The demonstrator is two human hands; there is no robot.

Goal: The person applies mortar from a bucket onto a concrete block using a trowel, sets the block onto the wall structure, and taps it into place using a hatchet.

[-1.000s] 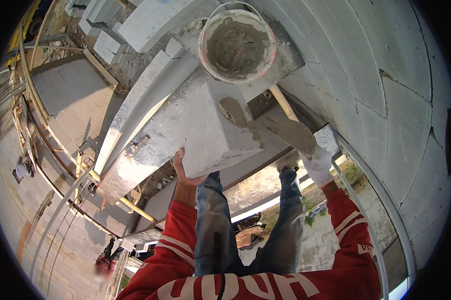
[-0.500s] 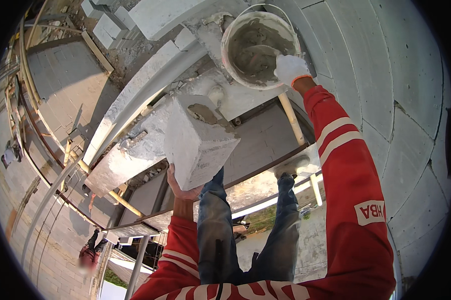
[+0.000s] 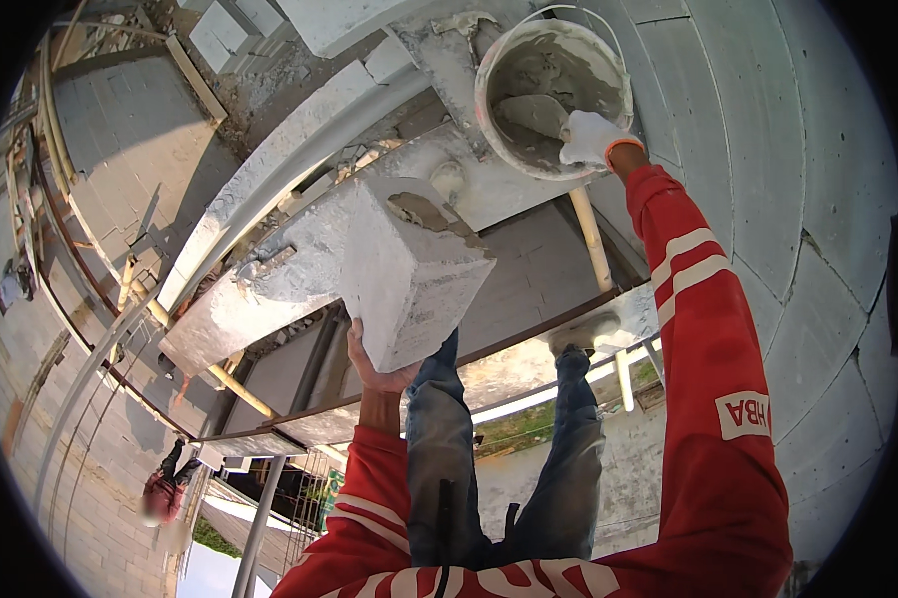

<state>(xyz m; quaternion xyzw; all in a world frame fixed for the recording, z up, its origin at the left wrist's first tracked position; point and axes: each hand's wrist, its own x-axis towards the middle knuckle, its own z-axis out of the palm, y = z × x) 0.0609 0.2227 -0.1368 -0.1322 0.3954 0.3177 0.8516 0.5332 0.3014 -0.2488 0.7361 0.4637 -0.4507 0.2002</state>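
From afar I see the bare left hand (image 3: 374, 366) gripping the near lower end of a pale grey, box-shaped concrete block (image 3: 399, 284); I judge it heavy, rigid, chip-prone, best cupped from beneath. Right of it, a round, smeared white bucket (image 3: 486, 120) contains a grey metal trowel (image 3: 531, 115), the white-gloved right hand's (image 3: 593, 140) fingers apparently wrapped around its hidden handle

Can make out a short row of capital letters, upside down, on a white rectangular patch (image 3: 743, 415) set on the right sleeve of the red sweatshirt (image 3: 713, 528). Can also see large white lettering (image 3: 489, 581) across the sweatshirt's chest, cut off at the lower edge of view.
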